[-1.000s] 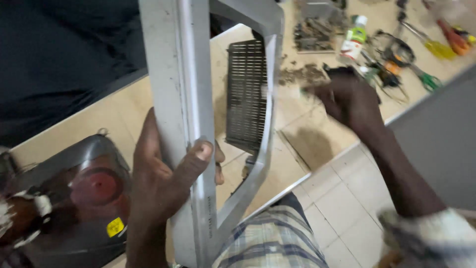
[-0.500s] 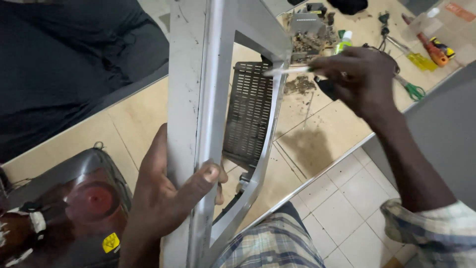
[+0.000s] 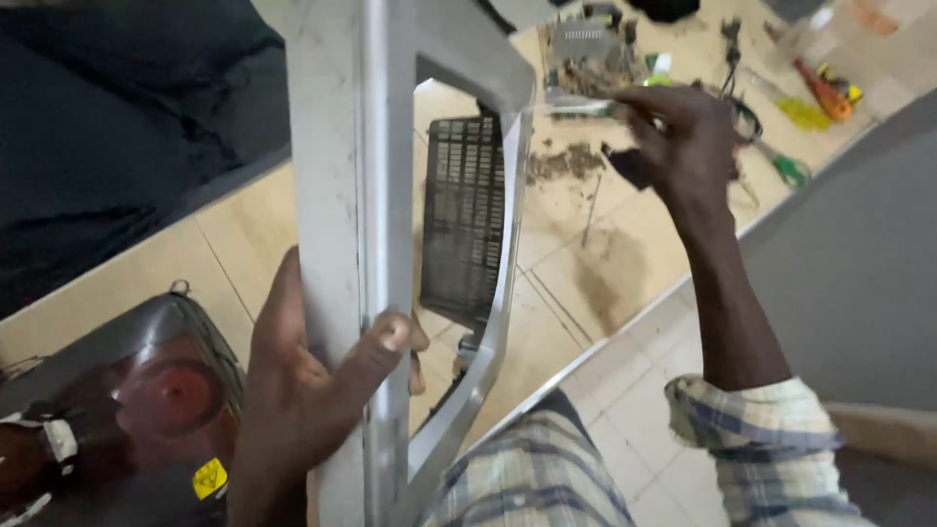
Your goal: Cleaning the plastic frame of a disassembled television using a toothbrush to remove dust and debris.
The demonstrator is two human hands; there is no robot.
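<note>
My left hand [image 3: 312,390] grips the long side of a big grey plastic frame [image 3: 342,195], thumb wrapped over its front edge, holding it upright in front of me. My right hand [image 3: 683,137] is raised by the frame's upper right corner. It is closed on a thin pale tool [image 3: 576,102], whose tip reaches that corner. Something small and dark [image 3: 625,166] also shows under this hand's palm; I cannot tell what it is.
A black slotted grille [image 3: 464,220] lies on the tiled floor behind the frame. Beyond it are a circuit board [image 3: 586,44], a pile of dirt [image 3: 561,161], and orange-handled [image 3: 825,93] and green-handled [image 3: 791,171] tools. A dark tube-like unit [image 3: 146,390] sits lower left.
My right hand came up from the tools on the floor with the thin pale tool and brought it to the frame's corner. My left hand keeps its grip on the frame.
</note>
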